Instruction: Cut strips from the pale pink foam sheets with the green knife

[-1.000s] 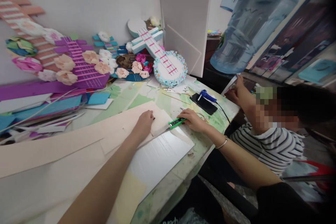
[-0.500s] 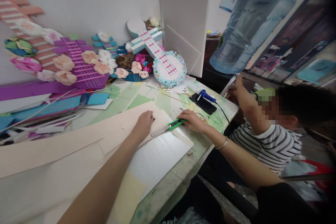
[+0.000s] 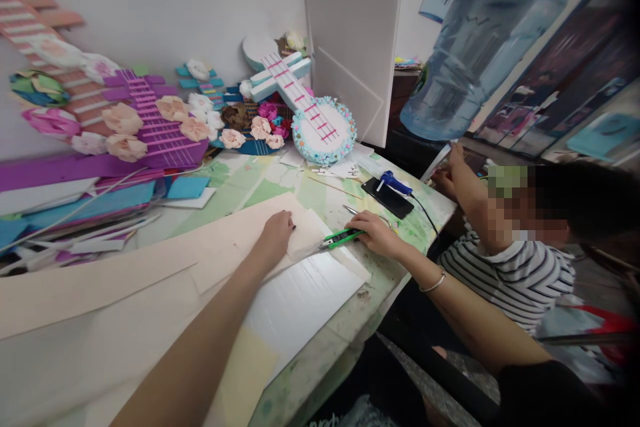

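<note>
My right hand point(image 3: 374, 232) is closed round a green utility knife point(image 3: 342, 238) with a dark strip along its body. The knife's front end points left and rests at the edge of a cream paper sheet point(image 3: 220, 240). My left hand point(image 3: 276, 235) presses on that sheet, fingers bent and close together. Under the paper's near edge lies a shiny whitish board point(image 3: 295, 307). Just beyond my right hand are scissors point(image 3: 351, 209), partly hidden by the fingers.
A black phone point(image 3: 395, 201) and a blue glue gun point(image 3: 397, 183) with a cord lie at the right. Decorated craft instruments point(image 3: 320, 130) lean against the wall. Coloured sheets point(image 3: 100, 203) are stacked at left. A person in a striped shirt point(image 3: 500, 280) sits beside a water bottle point(image 3: 480, 67).
My right hand has slid slightly right and nearer with the knife, its tip still at the paper's edge. The left hand stays in place.
</note>
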Demonstrator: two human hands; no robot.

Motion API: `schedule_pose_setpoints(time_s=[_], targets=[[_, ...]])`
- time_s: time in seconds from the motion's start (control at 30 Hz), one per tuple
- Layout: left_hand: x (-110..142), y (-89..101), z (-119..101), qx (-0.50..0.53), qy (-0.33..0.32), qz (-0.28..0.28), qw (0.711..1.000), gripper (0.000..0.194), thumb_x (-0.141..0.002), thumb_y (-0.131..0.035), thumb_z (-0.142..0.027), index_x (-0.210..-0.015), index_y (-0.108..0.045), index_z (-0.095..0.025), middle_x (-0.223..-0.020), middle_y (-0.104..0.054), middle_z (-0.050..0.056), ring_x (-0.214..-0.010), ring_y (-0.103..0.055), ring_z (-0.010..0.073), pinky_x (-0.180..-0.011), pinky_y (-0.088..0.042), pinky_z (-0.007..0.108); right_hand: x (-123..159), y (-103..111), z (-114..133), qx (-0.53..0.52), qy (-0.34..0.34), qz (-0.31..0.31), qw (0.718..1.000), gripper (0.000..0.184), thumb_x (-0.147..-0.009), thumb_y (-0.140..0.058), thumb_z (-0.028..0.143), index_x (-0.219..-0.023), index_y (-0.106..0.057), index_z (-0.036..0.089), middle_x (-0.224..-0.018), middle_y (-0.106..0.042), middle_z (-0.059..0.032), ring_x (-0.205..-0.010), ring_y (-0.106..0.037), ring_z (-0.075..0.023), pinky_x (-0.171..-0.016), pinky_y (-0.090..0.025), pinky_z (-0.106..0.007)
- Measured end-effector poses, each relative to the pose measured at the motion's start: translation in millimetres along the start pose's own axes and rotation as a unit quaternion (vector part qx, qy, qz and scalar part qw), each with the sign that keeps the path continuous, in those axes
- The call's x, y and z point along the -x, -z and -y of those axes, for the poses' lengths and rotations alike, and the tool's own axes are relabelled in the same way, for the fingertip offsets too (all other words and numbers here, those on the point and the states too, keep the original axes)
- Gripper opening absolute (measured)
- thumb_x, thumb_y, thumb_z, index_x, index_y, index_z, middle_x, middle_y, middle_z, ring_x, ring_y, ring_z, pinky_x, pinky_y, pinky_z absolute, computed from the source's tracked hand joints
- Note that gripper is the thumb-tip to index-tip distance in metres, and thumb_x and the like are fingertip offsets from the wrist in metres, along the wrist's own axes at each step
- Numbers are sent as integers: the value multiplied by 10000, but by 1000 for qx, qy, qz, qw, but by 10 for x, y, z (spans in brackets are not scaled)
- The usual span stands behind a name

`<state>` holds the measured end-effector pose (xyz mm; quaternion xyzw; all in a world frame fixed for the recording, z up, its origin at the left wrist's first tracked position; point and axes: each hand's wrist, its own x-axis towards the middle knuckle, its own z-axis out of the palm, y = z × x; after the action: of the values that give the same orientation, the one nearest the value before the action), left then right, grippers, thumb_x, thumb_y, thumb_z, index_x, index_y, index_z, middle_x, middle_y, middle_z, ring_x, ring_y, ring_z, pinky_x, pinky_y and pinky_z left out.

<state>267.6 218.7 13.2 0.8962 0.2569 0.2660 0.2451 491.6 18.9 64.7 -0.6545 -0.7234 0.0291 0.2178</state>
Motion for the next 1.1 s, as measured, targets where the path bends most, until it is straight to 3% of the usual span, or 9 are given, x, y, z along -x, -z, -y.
schedule_pose_setpoints(time_s=[0.53, 0.77, 1.1], targets=[[30, 37, -36, -9, -14, 5, 1000, 141, -930, -450, -174, -933, -591, -163, -1002, -625, 105, -985, -583, 233, -888, -457, 397, 33, -41, 31, 18, -31, -11, 999, 401, -747, -558, 0, -1092, -657, 177, -1062, -641, -109, -992, -538, -262, -883, -417, -421], [1, -20, 42, -16, -19, -6, 1000, 202, -935, -550, -296, -1056, -598, -141, -1073, -618, 64, -963, -604, 193, -860, -505, 409, 60, -28, 95, 24, -29, -12, 999, 395, -744, -549, -7, -1074, -656, 180, -1050, -648, -107, -977, -536, -265, -860, -406, -420], [2, -27, 44, -19, -24, -9, 1000, 227, -929, -561, -338, -1027, -607, -139, -1059, -622, 64, -953, -606, 192, -849, -508, 405, 169, 24, 29, 33, -37, -30, 998, 390, -741, -537, -1, -1067, -659, 176, -1032, -646, -114, -970, -535, -265, -855, -413, -425]])
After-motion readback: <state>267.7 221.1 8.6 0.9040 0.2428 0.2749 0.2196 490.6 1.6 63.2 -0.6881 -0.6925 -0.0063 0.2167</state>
